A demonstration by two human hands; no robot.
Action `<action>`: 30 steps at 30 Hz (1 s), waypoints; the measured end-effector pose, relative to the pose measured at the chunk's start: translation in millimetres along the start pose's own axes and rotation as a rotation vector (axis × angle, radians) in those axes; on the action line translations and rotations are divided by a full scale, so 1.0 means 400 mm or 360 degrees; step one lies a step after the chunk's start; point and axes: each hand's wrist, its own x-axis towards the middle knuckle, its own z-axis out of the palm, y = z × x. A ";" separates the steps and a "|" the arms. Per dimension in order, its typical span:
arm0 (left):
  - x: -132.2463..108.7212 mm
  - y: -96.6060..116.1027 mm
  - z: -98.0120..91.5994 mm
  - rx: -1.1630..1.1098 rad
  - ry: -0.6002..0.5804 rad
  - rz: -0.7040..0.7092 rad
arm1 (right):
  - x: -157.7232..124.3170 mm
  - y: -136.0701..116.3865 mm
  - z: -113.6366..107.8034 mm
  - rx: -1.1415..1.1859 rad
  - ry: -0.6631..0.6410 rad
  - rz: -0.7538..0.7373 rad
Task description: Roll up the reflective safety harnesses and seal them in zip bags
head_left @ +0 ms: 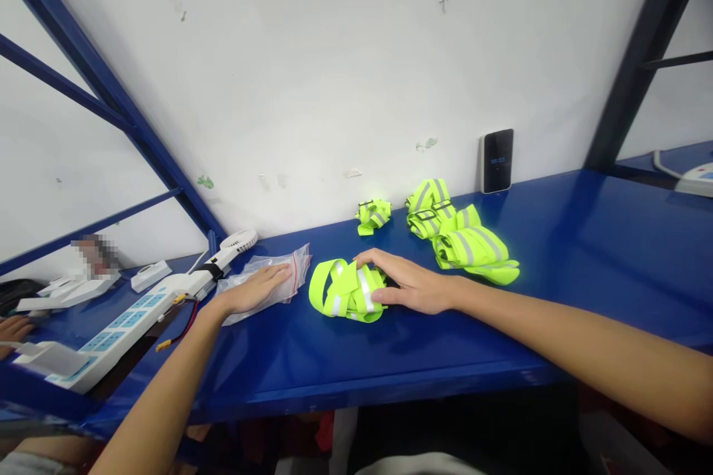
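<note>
Right hand point(409, 283): fingers spread and curved over the top of a neon yellow reflective vest bundle point(345, 291), thumb against its near side; loosely cupped, firmness of hold cannot be told. Bundle lies on the blue tabletop point(557, 237), just right of the left hand point(256, 291) and well back from the front edge. Left hand: fingers extended and together, palm down on a clear plastic zip bag point(267, 286); pressing flat, not pinching. Whether the bag's mouth is open cannot be told.

Behind: a small folded vest point(373, 215) and a larger vest pile point(462, 237) beside a black-faced digital clock point(497, 160). Left of the bag: a white power strip point(122, 326), a small white fan point(237, 245), and a red wire point(183, 319). Another person's hand point(14, 330) sits at the far left edge.

Risks: the bundle's loose straps could spring apart under a light hold; the slick bag could skid on the glossy tabletop under hand pressure; a stray strap or the left wrist could catch the red wire or fan, since both lie close; crowding toward the left could also bring the work against the other person's hand.
</note>
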 end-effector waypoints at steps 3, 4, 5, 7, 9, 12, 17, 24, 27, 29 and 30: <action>0.011 0.008 -0.007 0.0048 -0.0135 0.0175 | -0.001 -0.002 0.007 0.0001 0.0054 -0.0025; 0.011 0.018 -0.010 0.0029 -0.0057 0.0279 | 0.000 -0.001 0.009 0.0020 0.0108 -0.0037; 0.009 0.032 -0.012 -0.0014 0.0044 0.0416 | 0.000 0.000 0.012 0.0046 0.0181 -0.0051; 0.004 0.070 -0.015 -0.0169 0.0210 0.0718 | 0.002 0.007 0.015 0.0091 0.0337 -0.0073; -0.002 0.112 -0.012 -0.0309 0.0336 0.0897 | 0.006 0.016 0.017 0.0073 0.0423 -0.0073; -0.009 0.159 0.003 -0.0444 0.0570 0.0987 | 0.010 0.024 0.018 -0.0029 0.0395 -0.0054; -0.013 0.173 0.039 -0.0440 0.0671 0.0883 | 0.003 -0.024 0.020 0.0103 0.0338 -0.0186; -0.043 0.203 0.058 -0.0382 0.0147 0.0801 | -0.005 -0.057 0.029 0.0294 0.0527 -0.0275; -0.080 0.228 0.054 -0.0277 -0.0141 0.0976 | 0.002 -0.027 0.031 0.0039 0.0537 -0.0173; -0.105 0.239 0.054 -0.0236 -0.0302 0.1044 | 0.004 -0.014 0.031 -0.0046 0.0474 -0.0093; -0.115 0.242 0.055 -0.0232 -0.0359 0.1049 | 0.003 -0.012 0.031 -0.0043 0.0457 -0.0069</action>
